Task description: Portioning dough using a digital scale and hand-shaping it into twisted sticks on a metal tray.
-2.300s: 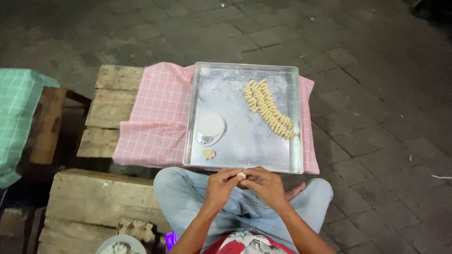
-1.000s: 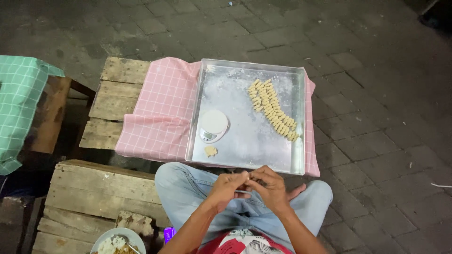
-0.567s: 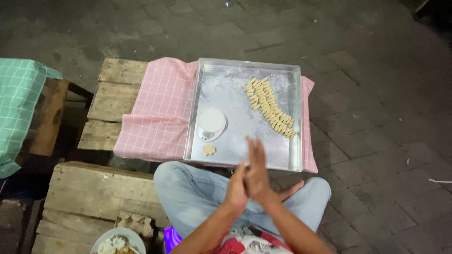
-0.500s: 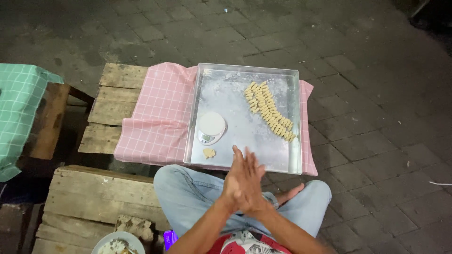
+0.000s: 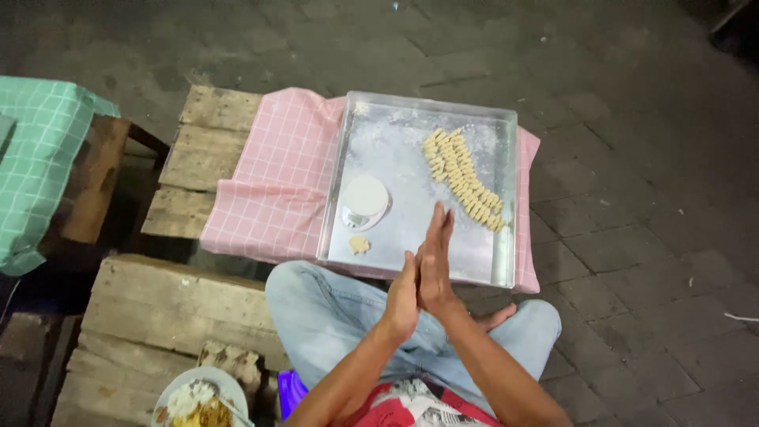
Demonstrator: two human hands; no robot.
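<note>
The tray (image 5: 506,198) ahead of my hands held rows of dough pieces (image 5: 462,178), a scale (image 5: 364,202) and one dough lump (image 5: 360,244). My left hand (image 5: 402,299) and right hand (image 5: 436,257) were pressed flat, palm to palm; I could not tell whether dough lay between them.

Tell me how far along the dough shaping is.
Done: a double row of shaped dough pieces lies on the floured metal tray. In hand: the left hand and right hand are pressed palm to palm; anything between them is hidden. Left: one small dough lump beside the white kitchen scale.
</note>
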